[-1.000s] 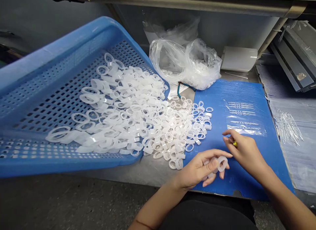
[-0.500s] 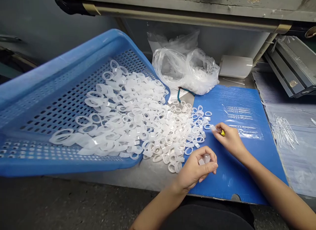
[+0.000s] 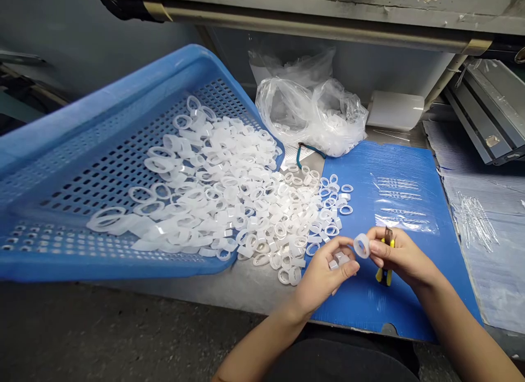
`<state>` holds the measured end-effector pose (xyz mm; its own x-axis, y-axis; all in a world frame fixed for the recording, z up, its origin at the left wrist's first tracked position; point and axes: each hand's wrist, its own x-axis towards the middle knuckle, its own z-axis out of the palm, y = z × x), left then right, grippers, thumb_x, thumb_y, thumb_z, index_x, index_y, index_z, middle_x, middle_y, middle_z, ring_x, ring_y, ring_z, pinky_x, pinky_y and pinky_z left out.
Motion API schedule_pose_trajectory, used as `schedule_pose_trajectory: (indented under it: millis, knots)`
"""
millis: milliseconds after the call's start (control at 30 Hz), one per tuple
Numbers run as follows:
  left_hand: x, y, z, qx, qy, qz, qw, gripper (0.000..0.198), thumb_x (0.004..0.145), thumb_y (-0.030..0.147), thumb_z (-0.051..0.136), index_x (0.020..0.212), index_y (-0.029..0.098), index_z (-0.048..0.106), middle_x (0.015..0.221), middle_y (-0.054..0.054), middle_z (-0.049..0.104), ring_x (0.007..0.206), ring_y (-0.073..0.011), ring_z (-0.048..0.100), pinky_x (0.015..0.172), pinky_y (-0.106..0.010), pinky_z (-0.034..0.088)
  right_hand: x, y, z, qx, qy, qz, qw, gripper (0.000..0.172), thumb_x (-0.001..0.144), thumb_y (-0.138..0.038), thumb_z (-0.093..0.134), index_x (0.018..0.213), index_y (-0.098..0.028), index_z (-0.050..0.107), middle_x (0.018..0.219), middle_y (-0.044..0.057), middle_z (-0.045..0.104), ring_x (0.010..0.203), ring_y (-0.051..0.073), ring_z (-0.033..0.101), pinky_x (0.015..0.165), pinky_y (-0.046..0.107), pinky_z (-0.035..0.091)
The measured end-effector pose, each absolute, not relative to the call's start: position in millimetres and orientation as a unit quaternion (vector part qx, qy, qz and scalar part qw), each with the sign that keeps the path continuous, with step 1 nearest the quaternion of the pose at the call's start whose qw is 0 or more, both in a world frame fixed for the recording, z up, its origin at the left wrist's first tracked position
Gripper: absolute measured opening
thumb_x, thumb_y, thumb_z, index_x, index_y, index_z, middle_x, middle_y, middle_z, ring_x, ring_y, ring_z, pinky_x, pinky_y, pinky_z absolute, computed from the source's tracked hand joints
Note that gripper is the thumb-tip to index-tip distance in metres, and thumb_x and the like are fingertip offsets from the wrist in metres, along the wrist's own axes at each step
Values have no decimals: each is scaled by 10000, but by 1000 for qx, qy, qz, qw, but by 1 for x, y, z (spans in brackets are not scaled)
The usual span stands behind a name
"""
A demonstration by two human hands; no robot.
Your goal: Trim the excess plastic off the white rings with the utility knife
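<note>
One ring [image 3: 361,246] now pinched between left hand [image 3: 326,272] and right hand [image 3: 404,256], away from pile [image 3: 262,201]

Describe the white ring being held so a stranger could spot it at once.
Find the blue mat right of the tilted blue basket. Over its near part the left hand and right hand pinch one ring between them. Unlike the heaped rings, it is held off the mat.

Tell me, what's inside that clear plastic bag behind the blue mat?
Some white rings show through the clear plastic bag near its bottom; crumpled folds hide how many there are.
</note>
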<state>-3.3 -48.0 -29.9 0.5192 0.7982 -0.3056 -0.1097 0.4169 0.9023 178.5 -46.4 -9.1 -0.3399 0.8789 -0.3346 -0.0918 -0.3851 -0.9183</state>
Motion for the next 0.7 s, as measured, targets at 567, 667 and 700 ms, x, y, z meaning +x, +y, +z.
schedule_pose_trajectory:
  millis: [567,667,700]
  knots:
    - [-6,-47,-30,423,400,309,752,387,741,484,720,862,142,585,623,38,553,375,-12,321,340,-154,230,172,-48,-17,-430,-391,747,322,431,722,-553,732,793,-167,554,552,-76,414,465,60,268,435,219,154]
    - [-6,-48,-28,454,416,294,731,322,771,444,694,855,153,586,628,46,530,398,-22,336,361,-160,245,171,-48,-17,-445,-418,721,327,445,702,-561,748,781,-163,565,588,-66,408,517,77,295,474,230,191]
    - [-6,-48,-27,464,422,292,722,299,778,430,687,848,157,585,630,48,523,406,-25,339,371,-163,250,171,-48,-17,-452,-429,711,327,443,706,-562,745,774,-162,568,596,-61,411,535,84,305,490,235,203]
